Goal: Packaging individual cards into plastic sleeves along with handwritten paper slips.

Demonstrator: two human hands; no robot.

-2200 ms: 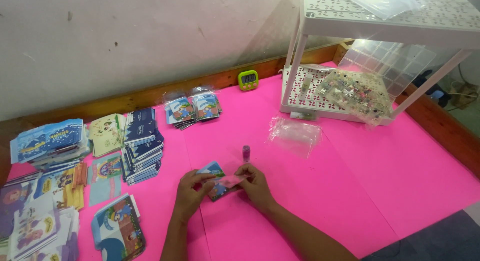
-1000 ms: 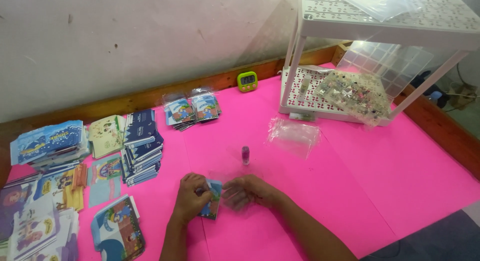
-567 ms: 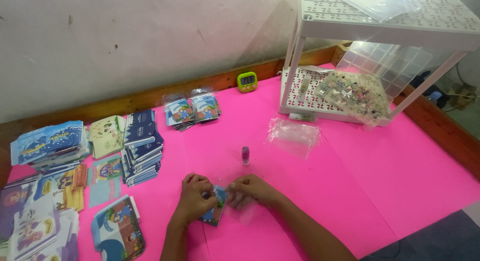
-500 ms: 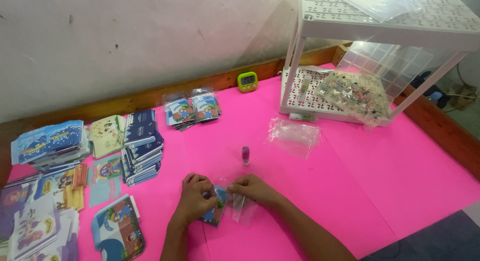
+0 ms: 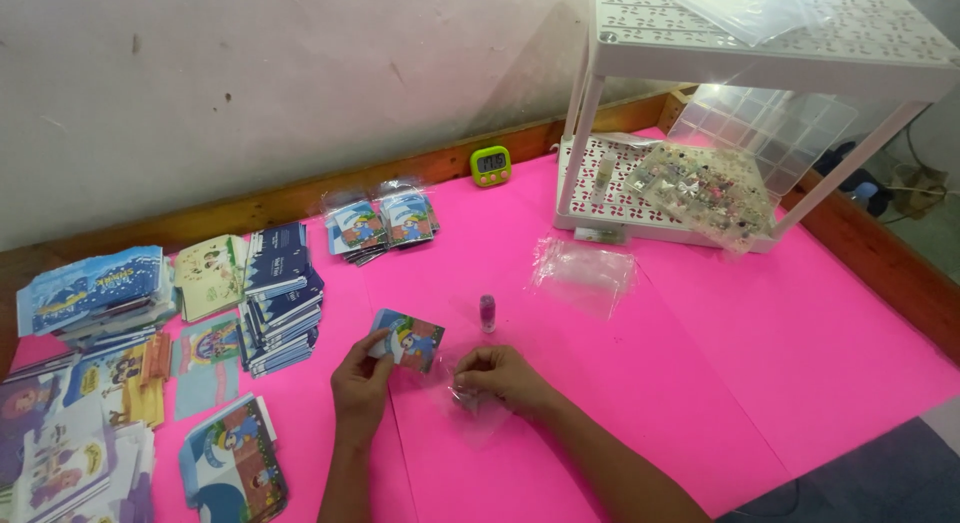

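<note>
My left hand [image 5: 358, 383] grips a small picture card [image 5: 408, 339] by its left edge, lifted just above the pink table [image 5: 760, 363]. My right hand [image 5: 497, 375] pinches a small clear plastic sleeve [image 5: 470, 411] that lies crumpled on the pink surface just right of the card. A tiny purple glitter vial [image 5: 487, 313] stands upright a little beyond both hands.
Stacks of picture cards [image 5: 282, 295] and booklets [image 5: 92, 289] crowd the left side. Two bagged cards [image 5: 382, 223] lie near the back rail, beside a green timer [image 5: 491, 166]. A heap of clear sleeves [image 5: 585, 273] lies ahead; a white rack [image 5: 740, 53] stands at the right.
The hands were pressed together over the card and sleeve; now they have drawn apart, the left hand lifting the card up and left, the right keeping the sleeve.
</note>
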